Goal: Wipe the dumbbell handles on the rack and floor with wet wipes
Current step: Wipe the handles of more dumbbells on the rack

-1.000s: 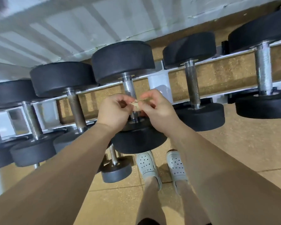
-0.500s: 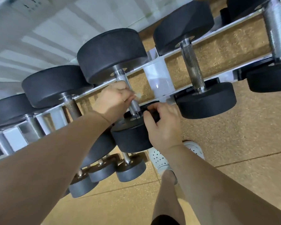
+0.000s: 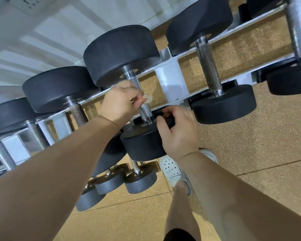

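A black dumbbell (image 3: pixel 141 145) lies across the white rack (image 3: pixel 170 79) in front of me. My left hand (image 3: pixel 120 101) pinches a small, crumpled wet wipe (image 3: pixel 147 98) against its knurled steel handle (image 3: pixel 145 111), about halfway along. My right hand (image 3: pixel 178 131) grips the rim of the dumbbell's near weight head. More dumbbells sit on the rack to either side, among them one with a darker handle (image 3: pixel 208 70) on the right.
Small grey dumbbells (image 3: pixel 139 180) lie on the cork-coloured floor (image 3: pixel 250 153) under the rack. My white perforated shoe (image 3: pixel 172 169) and bare legs are below my right arm. A pale corrugated wall (image 3: pixel 42 40) runs behind the rack.
Both hands held the wipe together a second ago. The right hand then dropped to the near weight head while the left carried the wipe onto the handle. My view came closer.
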`<action>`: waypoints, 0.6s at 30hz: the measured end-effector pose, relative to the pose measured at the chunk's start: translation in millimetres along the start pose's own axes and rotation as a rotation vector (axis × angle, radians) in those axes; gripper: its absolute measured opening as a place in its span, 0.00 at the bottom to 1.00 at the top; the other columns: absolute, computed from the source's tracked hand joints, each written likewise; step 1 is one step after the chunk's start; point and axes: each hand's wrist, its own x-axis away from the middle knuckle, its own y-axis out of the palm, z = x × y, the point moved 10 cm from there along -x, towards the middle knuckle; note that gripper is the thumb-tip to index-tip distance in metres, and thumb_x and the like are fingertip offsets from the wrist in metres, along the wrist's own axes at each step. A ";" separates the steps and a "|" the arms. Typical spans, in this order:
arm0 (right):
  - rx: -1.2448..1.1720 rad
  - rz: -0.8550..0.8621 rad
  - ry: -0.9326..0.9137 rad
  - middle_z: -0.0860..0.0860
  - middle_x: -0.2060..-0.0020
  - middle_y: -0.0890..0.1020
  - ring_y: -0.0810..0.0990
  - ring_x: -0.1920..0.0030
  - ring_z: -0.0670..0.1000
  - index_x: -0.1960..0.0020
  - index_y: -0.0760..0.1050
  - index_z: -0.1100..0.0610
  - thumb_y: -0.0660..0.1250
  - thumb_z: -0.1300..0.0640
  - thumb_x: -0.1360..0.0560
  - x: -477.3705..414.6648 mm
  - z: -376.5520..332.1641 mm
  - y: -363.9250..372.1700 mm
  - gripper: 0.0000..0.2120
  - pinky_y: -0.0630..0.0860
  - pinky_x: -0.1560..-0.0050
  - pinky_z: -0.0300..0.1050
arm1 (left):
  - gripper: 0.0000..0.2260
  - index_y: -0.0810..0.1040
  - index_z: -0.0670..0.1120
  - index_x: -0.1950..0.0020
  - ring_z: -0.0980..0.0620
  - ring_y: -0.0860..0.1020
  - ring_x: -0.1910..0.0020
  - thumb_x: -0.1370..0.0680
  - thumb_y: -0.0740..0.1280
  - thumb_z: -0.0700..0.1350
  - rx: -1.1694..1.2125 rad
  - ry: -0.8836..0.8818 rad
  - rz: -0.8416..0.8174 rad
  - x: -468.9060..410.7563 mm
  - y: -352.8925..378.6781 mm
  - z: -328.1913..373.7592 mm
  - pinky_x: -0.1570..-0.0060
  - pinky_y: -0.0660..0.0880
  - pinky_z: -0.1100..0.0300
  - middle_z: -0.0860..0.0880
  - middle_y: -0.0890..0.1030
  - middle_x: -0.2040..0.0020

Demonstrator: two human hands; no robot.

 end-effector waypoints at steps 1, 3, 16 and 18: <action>0.002 -0.005 0.003 0.42 0.56 0.74 0.73 0.49 0.49 0.50 0.77 0.54 0.61 0.44 0.26 -0.1 0.5 0.4 0.15 0.72 0.45 0.51 | 0.04 0.86 0.42 0.54 0.48 0.79 0.57 0.24 0.75 0.42 -0.031 0.006 0.012 2.9 0.8 -0.6 0.54 0.77 0.58 0.46 0.81 0.55; 0.004 -0.017 0.009 0.42 0.56 0.74 0.72 0.48 0.48 0.50 0.77 0.54 0.62 0.45 0.26 -0.3 1.3 1.2 0.14 0.72 0.44 0.52 | 0.06 0.86 0.42 0.51 0.46 0.80 0.57 0.22 0.72 0.43 -0.081 0.024 0.035 11.8 3.6 -0.5 0.55 0.78 0.56 0.45 0.80 0.55; 0.033 -0.013 -0.045 0.41 0.56 0.74 0.73 0.48 0.50 0.50 0.78 0.53 0.61 0.44 0.26 -1.7 -0.4 2.6 0.15 0.73 0.44 0.55 | 0.06 0.87 0.42 0.47 0.55 0.74 0.56 0.22 0.72 0.39 0.144 -0.192 0.236 14.9 -1.0 -16.6 0.52 0.70 0.73 0.49 0.77 0.57; 0.040 -0.010 -0.042 0.42 0.57 0.74 0.73 0.48 0.51 0.51 0.79 0.54 0.60 0.43 0.26 -1.7 -0.9 2.4 0.16 0.73 0.44 0.55 | 0.04 0.87 0.42 0.51 0.53 0.77 0.57 0.23 0.73 0.40 0.125 -0.125 0.160 20.7 7.5 -3.5 0.54 0.73 0.69 0.48 0.79 0.58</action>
